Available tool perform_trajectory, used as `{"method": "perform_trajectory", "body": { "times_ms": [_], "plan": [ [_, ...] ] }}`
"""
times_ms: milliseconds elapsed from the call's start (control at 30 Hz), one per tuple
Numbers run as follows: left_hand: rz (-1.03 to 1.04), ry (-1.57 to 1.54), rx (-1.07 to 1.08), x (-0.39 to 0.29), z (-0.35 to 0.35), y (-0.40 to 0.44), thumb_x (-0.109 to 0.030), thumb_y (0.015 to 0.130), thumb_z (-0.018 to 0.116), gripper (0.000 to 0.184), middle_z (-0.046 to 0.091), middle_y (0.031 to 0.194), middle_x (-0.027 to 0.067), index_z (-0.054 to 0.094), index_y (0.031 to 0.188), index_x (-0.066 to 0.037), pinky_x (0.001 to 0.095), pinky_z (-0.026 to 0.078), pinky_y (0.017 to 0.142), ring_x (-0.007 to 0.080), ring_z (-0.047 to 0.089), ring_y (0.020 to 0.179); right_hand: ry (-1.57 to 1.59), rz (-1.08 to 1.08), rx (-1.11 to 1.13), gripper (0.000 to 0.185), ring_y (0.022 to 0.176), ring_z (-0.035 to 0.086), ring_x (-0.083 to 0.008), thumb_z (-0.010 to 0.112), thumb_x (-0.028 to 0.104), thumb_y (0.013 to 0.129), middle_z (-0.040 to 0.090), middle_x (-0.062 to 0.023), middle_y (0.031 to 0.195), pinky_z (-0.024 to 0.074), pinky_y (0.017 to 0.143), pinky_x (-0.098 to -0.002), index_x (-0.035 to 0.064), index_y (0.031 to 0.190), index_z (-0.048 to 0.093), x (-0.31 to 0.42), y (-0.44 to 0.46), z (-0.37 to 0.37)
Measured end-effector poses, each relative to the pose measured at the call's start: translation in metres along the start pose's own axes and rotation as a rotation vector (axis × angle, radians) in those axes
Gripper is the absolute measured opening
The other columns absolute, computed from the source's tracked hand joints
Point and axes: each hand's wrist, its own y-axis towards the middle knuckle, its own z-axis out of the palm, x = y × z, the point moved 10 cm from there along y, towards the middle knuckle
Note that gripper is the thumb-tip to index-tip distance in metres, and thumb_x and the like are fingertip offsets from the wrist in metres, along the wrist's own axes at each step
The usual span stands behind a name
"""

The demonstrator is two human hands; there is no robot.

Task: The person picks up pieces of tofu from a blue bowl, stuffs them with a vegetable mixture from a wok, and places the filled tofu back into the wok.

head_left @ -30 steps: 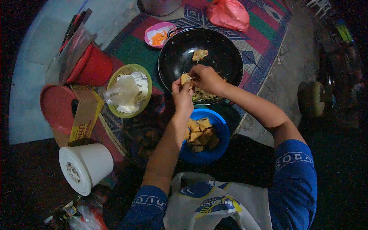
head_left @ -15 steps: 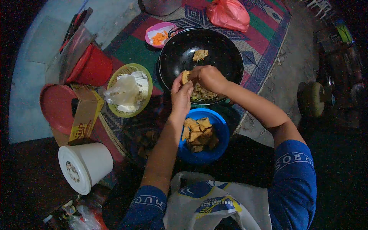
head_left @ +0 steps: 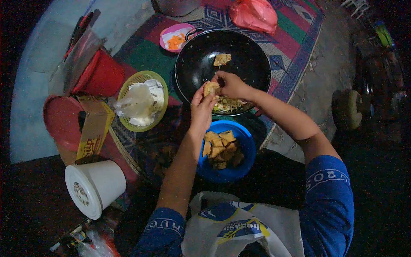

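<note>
My left hand [head_left: 201, 105] holds a piece of fried tofu [head_left: 210, 88] upright between thumb and fingers, over the near side of a black wok [head_left: 195, 68]. My right hand [head_left: 234, 86] is at the tofu's right edge, its fingers pinched together; whatever they grip is hidden. Below the hands, a shredded vegetable mix with pale bean sprouts [head_left: 229, 104] lies in the wok's near part. Another tofu piece [head_left: 222, 59], with strands sticking out, rests toward the wok's far side. Close to my body, a blue bowl [head_left: 249, 165] holds several brown fried tofu pieces [head_left: 220, 145].
A pink bowl [head_left: 164, 43] with orange pieces sits behind the wok, left of a red plastic bag [head_left: 254, 16]. To the left are a yellow-green basket [head_left: 124, 115], a red bucket [head_left: 100, 75], a carton [head_left: 95, 128] and a white lidded tub [head_left: 105, 182]. A patterned mat [head_left: 145, 55] lies underneath.
My right hand has drawn back slightly and its fingers have lifted, showing more of the tofu in my left hand. The tofu's broad side now faces me more. The view has shifted slightly.
</note>
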Motion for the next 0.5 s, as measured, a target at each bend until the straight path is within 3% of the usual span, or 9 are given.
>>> {"method": "perform_trajectory", "body": {
  "times_ms": [67, 200, 400, 467, 500],
  "plan": [
    [0.029, -0.125, 0.008, 0.000, -0.004, 0.004, 0.001, 0.079, 0.046, 0.032, 0.048, 0.105, 0.0078, 0.040, 0.110, -0.002, 0.0280, 0.041, 0.082, 0.0161, 0.049, 0.095, 0.406, 0.052, 0.200, 0.029, 0.075, 0.051, -0.0109, 0.063, 0.005, 0.065, 0.053, -0.0027, 0.081, 0.0418, 0.065, -0.0229, 0.0029, 0.091, 0.050, -0.003, 0.002, 0.016],
    [0.018, -0.091, 0.023, -0.003, 0.003, 0.003, 0.001, 0.079, 0.046, 0.029, 0.048, 0.103, 0.0059, 0.043, 0.108, -0.003, 0.0224, 0.043, 0.071, 0.0124, 0.049, 0.088, 0.628, 0.215, 0.152, 0.028, 0.076, 0.051, -0.0107, 0.062, 0.006, 0.067, 0.053, -0.0024, 0.082, 0.0413, 0.067, -0.0229, 0.0021, 0.092, 0.050, -0.013, 0.002, 0.016],
    [0.037, -0.005, -0.014, -0.004, 0.006, -0.001, 0.002, 0.078, 0.045, 0.032, 0.048, 0.102, 0.0053, 0.043, 0.109, -0.003, 0.0217, 0.043, 0.070, 0.0120, 0.050, 0.086, 0.200, 0.046, -0.051, 0.028, 0.074, 0.050, -0.0112, 0.063, 0.010, 0.067, 0.053, -0.0040, 0.081, 0.0408, 0.066, -0.0234, 0.0035, 0.091, 0.050, -0.012, 0.003, 0.009],
    [0.028, -0.075, -0.058, -0.004, -0.001, -0.001, 0.002, 0.078, 0.045, 0.033, 0.048, 0.102, 0.0047, 0.042, 0.109, -0.005, 0.0212, 0.042, 0.070, 0.0112, 0.049, 0.087, -0.069, 0.016, -0.327, 0.027, 0.073, 0.055, -0.0208, 0.067, 0.021, 0.063, 0.056, -0.0106, 0.078, 0.0428, 0.068, -0.0287, 0.0059, 0.081, 0.053, 0.003, -0.008, -0.021],
    [0.030, -0.076, -0.059, -0.006, 0.001, -0.001, 0.002, 0.078, 0.045, 0.033, 0.048, 0.102, 0.0047, 0.042, 0.109, -0.005, 0.0212, 0.042, 0.070, 0.0112, 0.049, 0.087, -0.069, 0.014, -0.325, 0.027, 0.073, 0.055, -0.0208, 0.067, 0.021, 0.063, 0.056, -0.0106, 0.078, 0.0428, 0.068, -0.0287, 0.0059, 0.081, 0.053, 0.010, -0.009, -0.026]
  ]
}}
